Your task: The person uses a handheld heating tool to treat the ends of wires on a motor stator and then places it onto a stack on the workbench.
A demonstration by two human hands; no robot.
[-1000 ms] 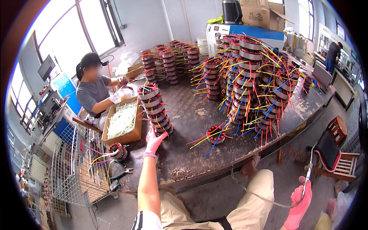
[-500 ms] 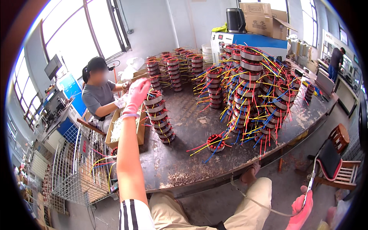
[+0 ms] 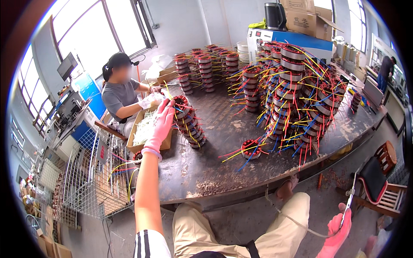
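My left hand (image 3: 162, 122), in a pink glove, reaches far forward over the table. Its fingers stretch out against the near-left rim of the top wire-wound motor stator (image 3: 181, 103), which crowns a leaning stack (image 3: 190, 125). The thumb is hidden. Low at the right, off the table, my right hand (image 3: 337, 230), also pink-gloved, is closed around a slim silver hand tool (image 3: 351, 198) that points upward. A thin hose (image 3: 289, 218) runs from that hand across my right knee towards the table edge. A single stator (image 3: 251, 150) with red, yellow and blue leads lies near the table's front.
Tall stator stacks (image 3: 292, 92) with splayed leads crowd the table's right half; others (image 3: 205, 71) stand at the back. A cardboard box (image 3: 167, 139) of pale strips sits left, before a seated co-worker (image 3: 120, 92). A wire cage (image 3: 92, 185) stands left, a chair (image 3: 378, 180) right.
My left hand has come down from above the stack to the side of its top stator, fingers now stretched out. My right hand still holds the tool. The whole view has shifted slightly.
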